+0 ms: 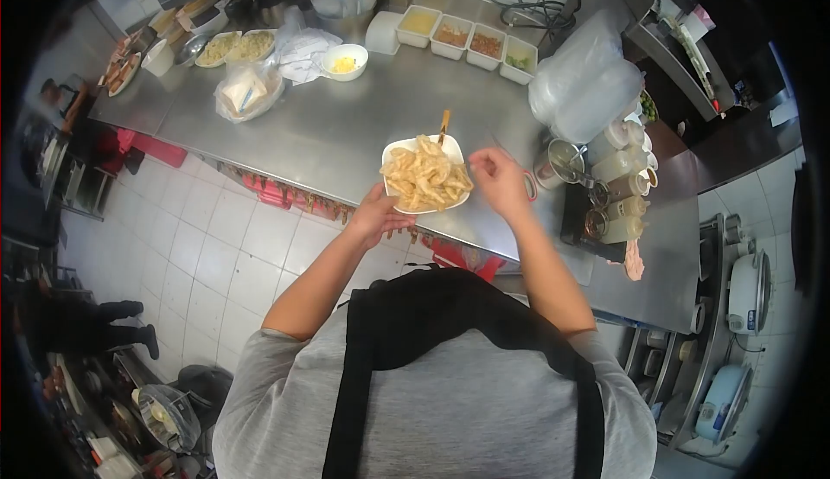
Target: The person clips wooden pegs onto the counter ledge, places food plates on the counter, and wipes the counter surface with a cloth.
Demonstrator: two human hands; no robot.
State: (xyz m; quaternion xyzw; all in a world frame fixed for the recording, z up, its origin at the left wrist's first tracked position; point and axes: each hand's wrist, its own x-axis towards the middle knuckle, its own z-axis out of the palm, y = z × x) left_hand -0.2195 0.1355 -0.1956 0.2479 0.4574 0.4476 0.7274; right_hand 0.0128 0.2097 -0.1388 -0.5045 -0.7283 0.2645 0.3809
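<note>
My left hand [377,217] grips the lower left edge of a white dish [458,153], at the counter's front edge. Golden fried strips [426,176] fill the dish in a heap. A brown wooden stick [444,123] rises from the far side of the heap. To the right of the dish is my right hand [499,178], its fingers curled together; whatever they may hold is hidden. Just beside that hand lies a red loop [531,186], which looks like a scissors handle, partly covered by the hand.
White tubs of toppings [450,36] line the back. A bowl with yellow bits [345,62] and a bagged white item [248,92] stand back left. On the right are clear plastic bags [579,77], a metal-rimmed container [566,161] and several bottles [624,209].
</note>
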